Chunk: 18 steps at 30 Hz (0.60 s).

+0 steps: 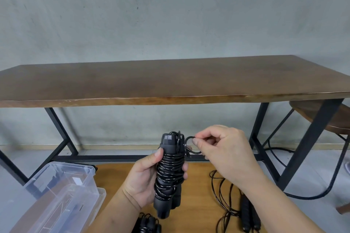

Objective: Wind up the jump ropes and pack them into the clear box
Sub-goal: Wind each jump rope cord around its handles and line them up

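The left hand [145,179] grips a wound rope [169,172] upright in the middle of the view, above a low orange board [197,195]. The thumb lies on the left side of the bundle and the fingers curl around its right side. The two black handles stand side by side, and the cord is wrapped many times around them.

The right hand [225,151] is just to the right of the bundle's top. Its thumb and forefinger pinch the end loop [190,144] of the cord, which curls out from the upper right of the bundle. The other fingers are bent in.

The box [62,191] is clear and stands open at the near left, well apart from the hands. What is inside it I cannot tell. A clear lid [101,194] seems to lie under it.

On the board at the near right lies a loose rope [246,212], its cord spread in curves and its handles pointing to the near edge. At the bottom edge, below the left hand, another wound rope [146,223] is partly seen.

Behind stands a long brown table [170,79] with black legs, against a grey wall [170,15]. A brown stool [325,115] is at the far right.
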### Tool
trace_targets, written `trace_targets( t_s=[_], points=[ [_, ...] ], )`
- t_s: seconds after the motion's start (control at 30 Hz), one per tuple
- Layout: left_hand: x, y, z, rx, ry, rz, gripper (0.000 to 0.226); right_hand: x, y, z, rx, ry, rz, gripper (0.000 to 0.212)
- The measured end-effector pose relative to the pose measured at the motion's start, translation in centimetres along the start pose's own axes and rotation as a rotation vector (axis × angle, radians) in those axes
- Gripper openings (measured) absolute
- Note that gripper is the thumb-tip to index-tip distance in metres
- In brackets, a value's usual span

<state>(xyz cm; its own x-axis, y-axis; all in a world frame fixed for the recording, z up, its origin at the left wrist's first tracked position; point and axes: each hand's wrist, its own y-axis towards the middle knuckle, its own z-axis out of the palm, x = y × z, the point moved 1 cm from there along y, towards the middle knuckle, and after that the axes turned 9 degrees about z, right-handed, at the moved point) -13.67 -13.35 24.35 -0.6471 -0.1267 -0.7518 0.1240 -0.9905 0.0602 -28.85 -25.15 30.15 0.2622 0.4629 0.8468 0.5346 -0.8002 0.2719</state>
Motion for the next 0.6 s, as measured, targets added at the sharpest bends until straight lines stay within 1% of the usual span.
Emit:
trace_targets(
  t_s=[0.07,0.23,0.33,0.4,0.47,0.6],
  points=[
    [-0.3,0.1,0.1,0.016,0.035,0.002,0.055,-0.2,0.1,-0.2,0.005,-0.013,0.021,0.012],
    [-0.4,0.4,0.1,-0.030,0.176,-0.015,0.071,-0.1,-0.1,0.0,-0.048,-0.084,-0.028,0.012],
    [-0.6,0.4,0.6,-0.016,0.293,-0.001,0.067,-0.2,-0.5,0.0,-0.075,-0.058,-0.030,0.014],
    [-0.7,0.5,0.7,-0.023,0.332,0.008,0.063,-0.3,-0.7,-0.1,-0.079,0.008,-0.006,0.013],
    [-0.7,0.4,0.7,-0.029,0.340,0.015,0.062,-0.2,-0.9,-0.1,-0.061,0.067,0.014,0.011],
    [-0.5,0.2,0.2,-0.072,0.225,0.008,0.074,0.1,-0.9,-0.6,0.045,0.139,0.052,0.008]
  ],
)
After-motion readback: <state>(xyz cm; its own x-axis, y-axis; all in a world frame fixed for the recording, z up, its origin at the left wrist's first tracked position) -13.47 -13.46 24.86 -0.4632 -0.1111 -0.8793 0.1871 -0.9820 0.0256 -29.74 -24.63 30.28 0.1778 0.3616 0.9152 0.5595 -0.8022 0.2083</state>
